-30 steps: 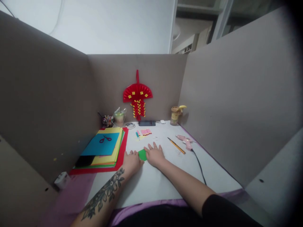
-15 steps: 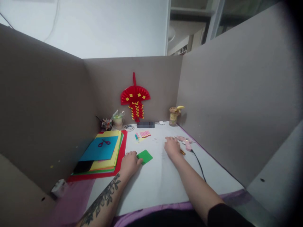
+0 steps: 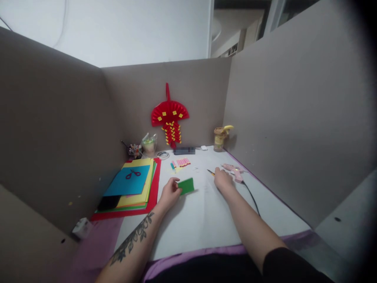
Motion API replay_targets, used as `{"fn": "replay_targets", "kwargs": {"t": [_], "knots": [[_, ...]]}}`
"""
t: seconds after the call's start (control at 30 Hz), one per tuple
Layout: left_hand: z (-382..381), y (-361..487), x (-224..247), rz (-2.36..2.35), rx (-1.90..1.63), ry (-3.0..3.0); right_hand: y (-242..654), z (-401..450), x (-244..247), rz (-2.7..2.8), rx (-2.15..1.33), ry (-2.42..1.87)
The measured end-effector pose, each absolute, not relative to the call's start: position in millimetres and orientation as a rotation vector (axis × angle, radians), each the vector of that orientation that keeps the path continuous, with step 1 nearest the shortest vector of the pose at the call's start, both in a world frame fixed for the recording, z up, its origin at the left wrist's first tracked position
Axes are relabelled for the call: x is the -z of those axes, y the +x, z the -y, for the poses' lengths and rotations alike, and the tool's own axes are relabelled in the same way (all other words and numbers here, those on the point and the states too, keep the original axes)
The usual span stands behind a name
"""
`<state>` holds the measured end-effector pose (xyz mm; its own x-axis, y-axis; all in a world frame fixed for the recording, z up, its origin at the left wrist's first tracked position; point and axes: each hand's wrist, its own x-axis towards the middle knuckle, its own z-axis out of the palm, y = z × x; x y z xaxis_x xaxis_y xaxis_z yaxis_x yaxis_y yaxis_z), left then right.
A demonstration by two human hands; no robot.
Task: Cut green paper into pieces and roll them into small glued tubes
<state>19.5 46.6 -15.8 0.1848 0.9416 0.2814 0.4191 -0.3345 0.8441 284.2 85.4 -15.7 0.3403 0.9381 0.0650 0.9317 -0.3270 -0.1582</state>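
My left hand pinches the left edge of a green square of paper, which is tilted up off the white table cover. To the right, my right hand is closed around a yellow pencil. The pencil's dark tip points to the left, and the rest of it is hidden by the hand. A pink hot glue gun lies just beyond my right hand, its black cord trailing toward me.
Small pink paper rolls lie near the back. Scissors rest on blue paper over a coloured paper stack at left. A red fan-shaped ornament stands against the grey partition. A lidded cup stands back right.
My left hand has lifted the green paper from lying flat to tilted. My right hand has closed on the pencil and moved right within the view. The camera view has shifted slightly.
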Motion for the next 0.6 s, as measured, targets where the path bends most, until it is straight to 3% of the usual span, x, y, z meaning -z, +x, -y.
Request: {"fn": "replay_targets", "kwargs": {"t": [0.27, 0.47, 0.6], "knots": [[-54.2, -21.0, -10.4, -1.3, -1.841, 1.336, 284.4, -81.3, 8.4, 1.664, -0.153, -2.432], [-58.6, -25.0, -6.5, -1.374, -1.682, 1.183, 269.3, -76.4, 2.2, 1.762, -0.084, -2.028], [-58.7, -29.4, -11.9, -1.254, -1.878, 1.033, 228.6, -65.4, 3.0, 1.984, -0.31, -1.578]]}}
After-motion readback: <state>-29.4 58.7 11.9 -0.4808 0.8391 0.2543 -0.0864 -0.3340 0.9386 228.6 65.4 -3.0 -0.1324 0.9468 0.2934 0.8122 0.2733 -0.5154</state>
